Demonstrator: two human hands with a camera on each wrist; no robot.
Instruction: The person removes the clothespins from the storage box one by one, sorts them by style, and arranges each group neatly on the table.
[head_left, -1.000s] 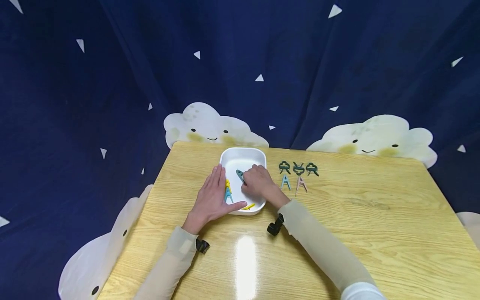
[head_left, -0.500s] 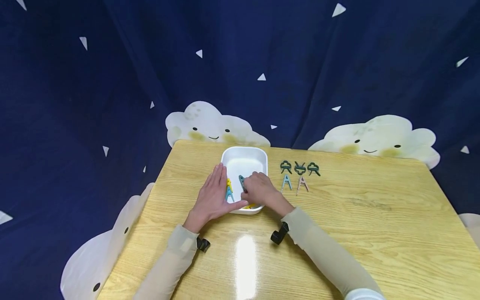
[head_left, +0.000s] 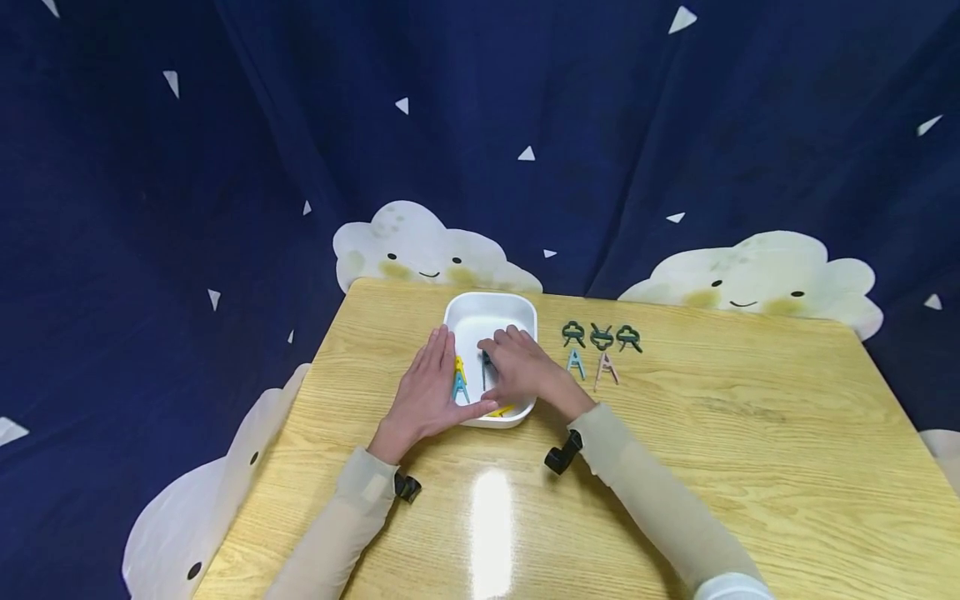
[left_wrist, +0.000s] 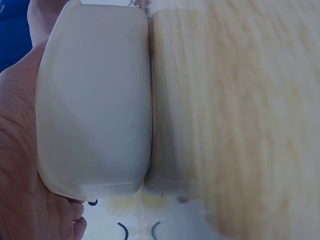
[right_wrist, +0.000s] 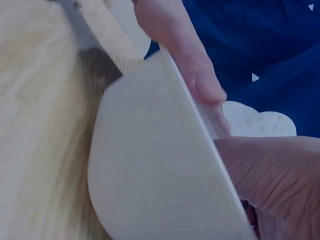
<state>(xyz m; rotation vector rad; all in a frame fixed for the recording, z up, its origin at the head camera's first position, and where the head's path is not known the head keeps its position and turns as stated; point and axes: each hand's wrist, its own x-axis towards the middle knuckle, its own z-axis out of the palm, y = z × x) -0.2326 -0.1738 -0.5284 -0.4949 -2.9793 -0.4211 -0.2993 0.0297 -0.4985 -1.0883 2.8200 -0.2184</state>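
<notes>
My left hand (head_left: 426,387) lies along the left wall of a white rectangular box (head_left: 491,298), fingers straight, thumb stretched over its front rim. Its palm (left_wrist: 17,145) is against the box wall (left_wrist: 95,100) in the left wrist view. Inside the box, my right hand (head_left: 517,367) holds a dark green clothespin (head_left: 484,372) between fingers and thumb, partly covering it. A yellow clothespin (head_left: 460,367) and a light blue clothespin (head_left: 460,387) lie by the left wall. Another yellow clothespin (head_left: 501,411) is near the front. The box wall (right_wrist: 150,160) hides the right fingertips in the right wrist view.
Right of the box, three dark green cloud-shaped clips (head_left: 602,336) form a row on the wooden table (head_left: 720,433). Below them lie a light blue clothespin (head_left: 575,364) and a pink clothespin (head_left: 606,368). A dark blue curtain (head_left: 480,150) hangs behind the table.
My right hand has shifted its hold within the box, its fingers reaching farther over the dark green clothespin, which now stands more edge-on. My left hand stays at the box.
</notes>
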